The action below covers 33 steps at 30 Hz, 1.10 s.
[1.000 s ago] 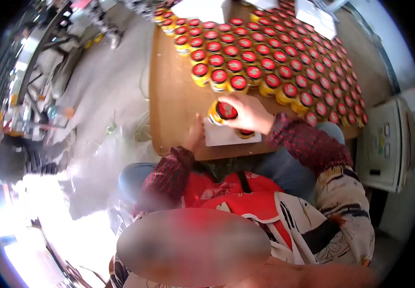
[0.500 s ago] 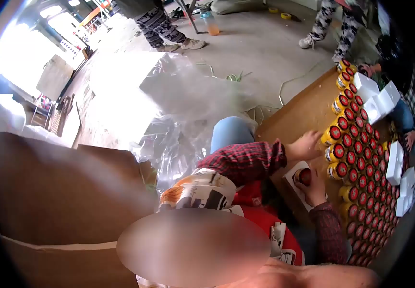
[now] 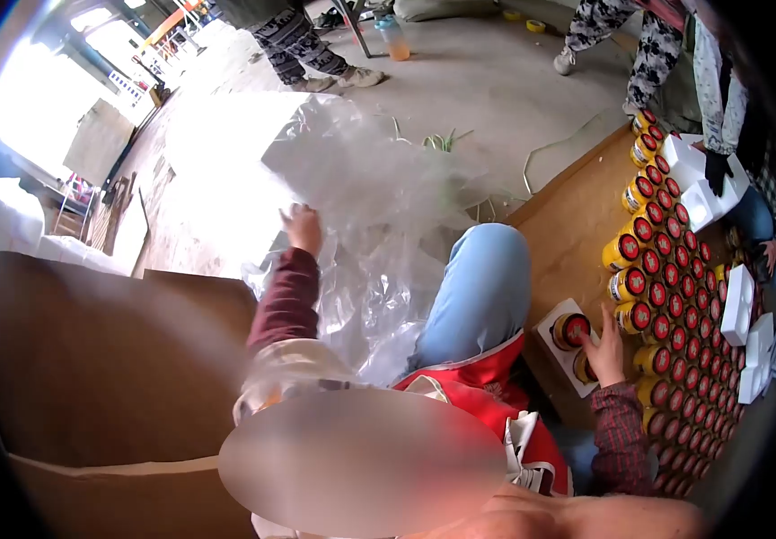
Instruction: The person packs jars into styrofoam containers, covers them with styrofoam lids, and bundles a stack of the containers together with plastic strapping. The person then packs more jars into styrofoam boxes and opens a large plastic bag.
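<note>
Left hand (image 3: 304, 232) is hovering, fingers parted, plastic sheeting (image 3: 365, 225) below; right hand (image 3: 609, 355) is resting against jars (image 3: 570, 331), presumably steadying them on the tray (image 3: 562, 356) beneath, closure unclear

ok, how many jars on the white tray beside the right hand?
2 visible: one jar toward the tray's upper end in the picture, the other jar below it, partly covered by the right hand. The hand could hide more.

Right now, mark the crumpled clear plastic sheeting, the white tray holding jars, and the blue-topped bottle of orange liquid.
Clear plastic sheeting (image 3: 370, 260): head view, crumpled middle.
White tray (image 3: 544, 330): head view, bare left corner.
Blue-topped bottle (image 3: 395, 41): head view, middle of its side.
</note>
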Tool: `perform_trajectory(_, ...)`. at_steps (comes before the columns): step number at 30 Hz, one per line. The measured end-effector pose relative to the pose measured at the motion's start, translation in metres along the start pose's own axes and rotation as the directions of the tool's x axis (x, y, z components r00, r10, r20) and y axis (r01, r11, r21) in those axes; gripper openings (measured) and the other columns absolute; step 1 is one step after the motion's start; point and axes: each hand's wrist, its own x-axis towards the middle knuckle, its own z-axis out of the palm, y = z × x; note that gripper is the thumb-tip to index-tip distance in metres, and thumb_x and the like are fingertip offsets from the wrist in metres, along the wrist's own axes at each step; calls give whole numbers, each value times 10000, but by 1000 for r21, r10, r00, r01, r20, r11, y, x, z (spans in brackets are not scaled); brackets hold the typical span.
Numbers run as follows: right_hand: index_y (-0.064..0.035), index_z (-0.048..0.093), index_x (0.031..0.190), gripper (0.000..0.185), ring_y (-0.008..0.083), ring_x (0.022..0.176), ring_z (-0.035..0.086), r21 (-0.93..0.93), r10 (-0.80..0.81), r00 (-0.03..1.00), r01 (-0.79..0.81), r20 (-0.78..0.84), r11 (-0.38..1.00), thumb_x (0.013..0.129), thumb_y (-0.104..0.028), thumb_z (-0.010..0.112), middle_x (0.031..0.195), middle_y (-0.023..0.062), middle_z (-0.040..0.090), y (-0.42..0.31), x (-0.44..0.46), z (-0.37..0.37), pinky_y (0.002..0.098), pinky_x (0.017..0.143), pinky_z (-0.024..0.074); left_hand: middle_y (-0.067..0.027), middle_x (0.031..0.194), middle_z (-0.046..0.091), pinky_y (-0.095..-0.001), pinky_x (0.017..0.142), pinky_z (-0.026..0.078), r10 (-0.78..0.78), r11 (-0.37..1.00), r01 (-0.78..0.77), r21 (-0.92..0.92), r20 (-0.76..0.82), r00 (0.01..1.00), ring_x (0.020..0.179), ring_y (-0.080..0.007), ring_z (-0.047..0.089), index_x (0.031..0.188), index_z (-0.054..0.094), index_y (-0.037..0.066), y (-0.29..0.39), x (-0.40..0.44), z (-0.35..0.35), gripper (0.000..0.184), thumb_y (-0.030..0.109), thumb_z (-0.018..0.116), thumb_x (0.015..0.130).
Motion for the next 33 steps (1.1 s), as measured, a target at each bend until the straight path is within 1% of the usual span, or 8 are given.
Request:
perform_trajectory(3, -76, 301, 1421, 687, 409, 1249, 411, 21, -32, 999, 32, -7, 999, 847, -184, 663, 1352, 259, 423, 7, 4, 2, 431, 996, 392, -151, 926, 635, -480, 816, 469, -451, 811, 419, -408, 18, 892, 971, -329, 588, 858, 635, 46, -75, 47, -62, 294, 296, 481, 856)
perform_trajectory(8, -95, 293, 1433, 659, 395, 1236, 434, 36, -60, 998, 60, -15, 998, 880, -206, 635, 1355, 251, 425, 6, 11, 0, 426, 976, 411, -158, 893, 651, -399, 802, 496, -543, 831, 461, -311, -278, 792, 854, -299, 635, 981, 633, -21, -160, 107, -207, 419, 339, 421, 940)
perform_trajectory(10, -99, 295, 1433, 660, 391, 1235, 436, 47, -18, 1000, 17, 20, 999, 878, -201, 636, 1358, 246, 426, 0, 12, -6, 423, 978, 411, -98, 854, 634, -355, 777, 509, -715, 232, -199, -952, -306, 629, 822, -209, 622, 1087, 619, -32, -153, 91, -242, 381, 292, 470, 952)
perform_trajectory(12, -102, 297, 1434, 660, 387, 1234, 439, 64, 29, 999, -32, 41, 997, 877, -196, 638, 1360, 240, 426, -3, 13, -5, 421, 980, 411, -112, 1091, 553, -323, 798, 494, -753, 0, -570, -821, -375, 540, 833, -196, 590, 1329, 387, -21, -111, 72, -222, 478, 138, 567, 916)
perform_trajectory(13, -102, 300, 1433, 660, 386, 1228, 444, 59, -7, 1000, 6, 11, 998, 875, -194, 639, 1357, 233, 433, 0, 10, -1, 419, 976, 414, -140, 1181, 499, -322, 815, 482, -617, 577, -227, -784, -601, 508, 913, -218, 576, 1359, 308, -7, -94, 60, -202, 538, 120, 580, 912)
perform_trajectory(17, -87, 325, 1415, 637, 380, 1222, 451, 30, -5, 999, 6, -33, 1000, 871, -190, 641, 1350, 220, 449, -5, -2, -14, 413, 971, 419, -144, 1203, 507, -360, 958, 412, -633, -238, -312, -920, -97, 768, 1095, -224, 509, 1290, 400, 19, -15, 9, -2, 448, 145, 587, 902)
perform_trajectory(20, -24, 404, 1342, 584, 352, 1194, 492, 225, 1, 994, 24, -109, 974, 842, -174, 663, 1312, 208, 487, -1, -8, -24, 382, 968, 423, -143, 1193, 512, -360, 952, 414, -328, 5, 186, -983, 174, 929, 1087, -224, 513, 1279, 407, 20, 41, -23, 0, 440, 148, 588, 899)
perform_trajectory(33, -97, 394, 1367, 619, 261, 895, 621, 208, 33, 976, 12, -214, 978, 827, -208, 676, 1183, 173, 538, -8, -57, -77, 362, 762, 504, -139, 1149, 531, -361, 927, 425, 337, 15, 134, -991, 131, 932, 1053, -223, 529, 1231, 438, 25, 210, -7, -96, 403, 163, 593, 885)
